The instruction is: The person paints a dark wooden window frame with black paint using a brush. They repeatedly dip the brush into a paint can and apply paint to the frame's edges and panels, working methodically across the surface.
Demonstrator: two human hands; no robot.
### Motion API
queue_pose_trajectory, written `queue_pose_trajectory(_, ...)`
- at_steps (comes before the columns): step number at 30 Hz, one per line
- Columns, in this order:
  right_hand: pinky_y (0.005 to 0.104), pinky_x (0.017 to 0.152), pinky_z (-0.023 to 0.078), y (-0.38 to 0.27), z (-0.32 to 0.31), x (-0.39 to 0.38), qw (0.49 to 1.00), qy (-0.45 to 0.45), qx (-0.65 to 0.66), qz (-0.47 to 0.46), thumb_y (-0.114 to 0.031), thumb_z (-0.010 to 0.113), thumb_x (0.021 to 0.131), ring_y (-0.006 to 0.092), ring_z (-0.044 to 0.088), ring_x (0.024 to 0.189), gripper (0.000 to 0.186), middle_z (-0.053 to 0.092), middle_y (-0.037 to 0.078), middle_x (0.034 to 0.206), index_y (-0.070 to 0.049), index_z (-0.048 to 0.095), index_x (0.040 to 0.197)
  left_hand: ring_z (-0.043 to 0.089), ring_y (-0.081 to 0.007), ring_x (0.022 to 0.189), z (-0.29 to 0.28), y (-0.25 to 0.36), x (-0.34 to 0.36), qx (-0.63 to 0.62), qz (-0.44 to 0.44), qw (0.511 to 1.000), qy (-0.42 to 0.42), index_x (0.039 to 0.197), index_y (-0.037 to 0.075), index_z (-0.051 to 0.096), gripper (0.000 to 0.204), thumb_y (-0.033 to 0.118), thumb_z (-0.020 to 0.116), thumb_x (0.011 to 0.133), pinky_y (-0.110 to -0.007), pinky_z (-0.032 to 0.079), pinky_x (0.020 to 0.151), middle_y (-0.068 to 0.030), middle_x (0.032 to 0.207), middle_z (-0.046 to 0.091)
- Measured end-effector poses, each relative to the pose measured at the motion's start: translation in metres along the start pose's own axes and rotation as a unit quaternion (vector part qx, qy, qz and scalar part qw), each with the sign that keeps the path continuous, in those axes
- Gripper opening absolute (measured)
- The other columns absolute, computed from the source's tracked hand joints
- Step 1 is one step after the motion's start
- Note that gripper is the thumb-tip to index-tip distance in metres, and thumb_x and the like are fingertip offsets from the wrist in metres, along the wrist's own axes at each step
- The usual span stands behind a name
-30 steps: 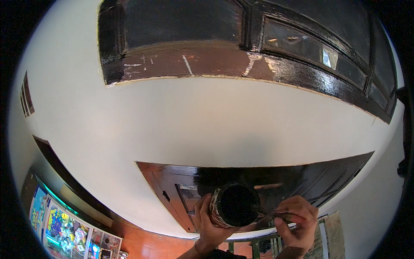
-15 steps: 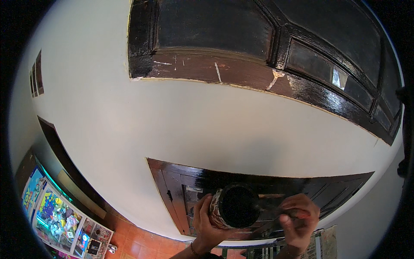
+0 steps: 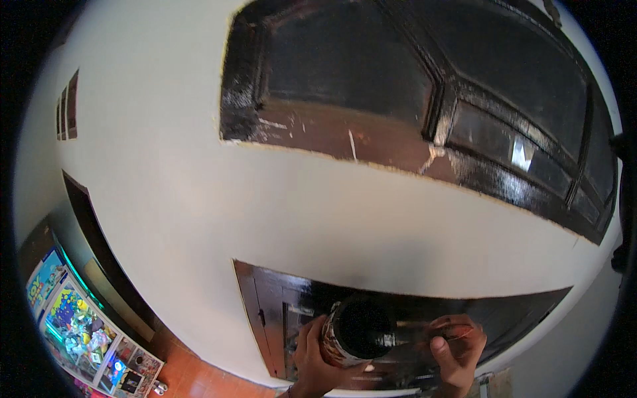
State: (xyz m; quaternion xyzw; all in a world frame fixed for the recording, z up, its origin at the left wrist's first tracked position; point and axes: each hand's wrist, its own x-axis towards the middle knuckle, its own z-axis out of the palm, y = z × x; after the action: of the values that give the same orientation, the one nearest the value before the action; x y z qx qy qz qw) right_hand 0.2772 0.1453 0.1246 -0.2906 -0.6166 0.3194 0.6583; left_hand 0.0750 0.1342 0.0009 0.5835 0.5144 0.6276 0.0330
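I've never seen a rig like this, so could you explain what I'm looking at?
These are a person's bare hands, with no robot. A fisheye camera on the person's head looks down, so straight edges bend. The left hand holds a can with dark contents; the right hand grips what looks like a brush. Behind them is a dark wooden door; above it, a pale wall and dark wooden panelling. At lower left stands a lit cabinet of colourful things.
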Motion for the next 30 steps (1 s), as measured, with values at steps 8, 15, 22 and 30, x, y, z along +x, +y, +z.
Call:
queue_pose_trajectory(8,0.0368,0.042,0.055,-0.023,0.005,0.034,0.988,-0.116,0.089,-0.047,-0.014,0.083,0.089,0.0338,0.071,0.054,0.035,0.068,0.025,0.089,0.01,0.061,0.099,0.062,-0.035,0.121,-0.023,0.027,0.028,-0.072,-0.007,0.997,0.0,0.142,-0.008,0.04,0.12,0.05,0.102,0.057,-0.047,0.053,0.101,-0.0229,0.132,0.055)
queue_pose_trajectory(15,0.0367,0.072,0.059,-0.057,0.028,0.064,0.97,-0.183,0.15,-0.052,-0.003,0.086,0.081,0.0252,0.073,0.077,0.023,0.072,0.017,0.083,0.003,0.068,0.092,0.064,-0.0334,0.122,-0.049,0.041,0.05,-0.001,0.003,1.0,0.024,0.142,-0.007,0.041,0.113,0.041,0.102,0.061,-0.045,0.053,0.101,-0.0216,0.131,0.059)
queue_pose_trajectory(22,0.0332,0.073,0.057,-0.066,0.052,0.094,0.952,-0.24,0.073,-0.175,-0.002,0.086,0.081,0.0227,0.071,0.079,0.024,0.073,0.016,0.087,0.005,0.068,0.094,0.07,-0.0383,0.112,-0.068,0.044,0.072,0.027,0.074,0.99,0.115,0.143,-0.009,0.042,0.11,0.047,0.097,0.066,-0.047,0.06,0.091,-0.0241,0.126,0.059)
queue_pose_trajectory(30,0.0342,0.085,0.057,-0.076,0.07,0.125,0.93,-0.299,0.057,-0.207,-0.004,0.082,0.085,0.021,0.07,0.092,0.028,0.071,0.015,0.098,0.004,0.064,0.106,0.069,-0.0384,0.112,-0.081,0.041,0.08,0.04,0.057,0.989,0.128,0.145,-0.008,0.04,0.111,0.046,0.098,0.066,-0.047,0.06,0.091,-0.0252,0.128,0.058)
